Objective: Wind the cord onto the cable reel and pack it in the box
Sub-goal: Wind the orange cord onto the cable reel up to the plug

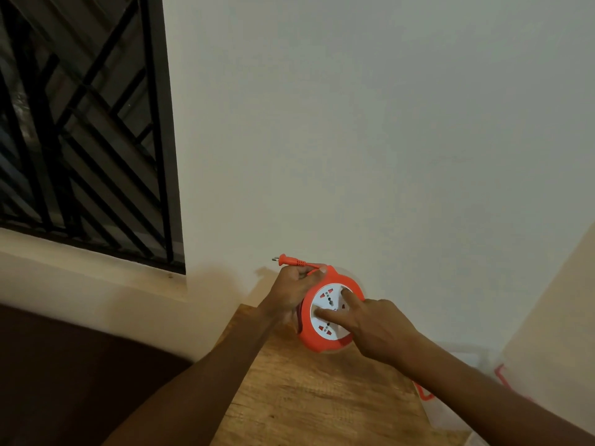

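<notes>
An orange cable reel (314, 341) with a white socket face is held tilted above the far end of a wooden table (306, 397). My left hand (294, 289) grips the reel's upper left rim and pins the orange cord there. The orange plug (287, 260) sticks out to the left just above that hand. My right hand (370, 323) lies over the white face, with two fingers pressed into it. A white box with red print (457, 400) lies low on the right, partly hidden by my right forearm.
A white wall rises right behind the table. A window with a black metal grille (80, 123) fills the upper left above a pale sill. Dark floor lies to the left of the table.
</notes>
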`<state>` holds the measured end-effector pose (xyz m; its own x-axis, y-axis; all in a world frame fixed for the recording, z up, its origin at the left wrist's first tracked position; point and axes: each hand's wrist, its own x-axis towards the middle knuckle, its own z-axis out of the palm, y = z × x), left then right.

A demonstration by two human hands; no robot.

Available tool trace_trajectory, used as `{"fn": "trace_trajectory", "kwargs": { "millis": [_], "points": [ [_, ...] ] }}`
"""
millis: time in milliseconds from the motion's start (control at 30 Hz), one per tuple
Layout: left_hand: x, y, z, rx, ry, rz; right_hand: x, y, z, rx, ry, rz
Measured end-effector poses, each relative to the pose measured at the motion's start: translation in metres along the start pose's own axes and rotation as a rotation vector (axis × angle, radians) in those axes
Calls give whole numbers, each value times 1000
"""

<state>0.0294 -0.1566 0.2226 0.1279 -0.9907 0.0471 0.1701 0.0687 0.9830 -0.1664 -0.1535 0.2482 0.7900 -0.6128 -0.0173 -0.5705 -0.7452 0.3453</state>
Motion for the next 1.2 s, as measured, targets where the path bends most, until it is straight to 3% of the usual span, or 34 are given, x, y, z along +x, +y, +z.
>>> {"fn": "trace_trajectory", "kwargs": {
  "millis": [233,767,867,933,1000,1133,1200],
  "points": [
    [1,-9,4,-42,-9,-1,11,-14,-9,-29,-77,99],
    [11,-9,-7,-1,81,12,21,-22,-7,323,85,301],
    [8,-12,-13,-13,109,3,11,-16,2,449,248,283],
    [7,-18,-20,-4,141,-23,6,-9,17,590,424,323],
    [6,-28,-26,-35,161,-61,4,-2,37,826,471,454],
    [-2,-45,-28,-171,184,-151,5,-13,66,1771,117,758],
    [-4,-49,-28,-121,200,-186,9,-24,80,1986,96,798]
  ]
}}
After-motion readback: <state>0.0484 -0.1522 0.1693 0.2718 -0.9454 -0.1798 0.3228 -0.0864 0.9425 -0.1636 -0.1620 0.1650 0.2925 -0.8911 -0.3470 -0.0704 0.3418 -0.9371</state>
